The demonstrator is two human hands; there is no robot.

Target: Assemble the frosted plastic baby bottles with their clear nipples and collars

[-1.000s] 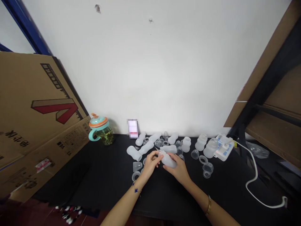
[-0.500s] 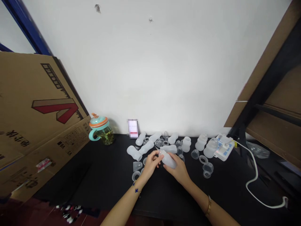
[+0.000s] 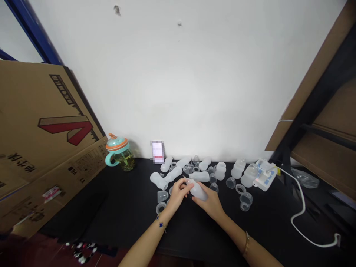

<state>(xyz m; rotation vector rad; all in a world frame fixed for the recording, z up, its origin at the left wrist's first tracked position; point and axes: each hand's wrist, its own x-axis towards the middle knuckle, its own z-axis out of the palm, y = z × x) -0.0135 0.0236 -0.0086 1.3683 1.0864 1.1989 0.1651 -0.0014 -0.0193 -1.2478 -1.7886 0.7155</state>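
My right hand is wrapped round a white translucent baby bottle, held tilted just above the black table with its neck toward the left. At the neck, my left hand is closed, thumb and fingers pinching the mouth end. A small clear part shows there, but the fingers cover most of it. Behind the hands lie several loose bottle bodies on their sides, among clear caps and collar rings. Left of my left hand lies a clear cap.
Upright bottles stand at the right, near a white power strip with a trailing cable. A teal-lidded jug and a propped phone stand at the back. Large cardboard boxes border the left side of the black table.
The bottle and both hands have shifted only slightly, with the bottle a touch to the left. The loose parts on the table have stayed put.
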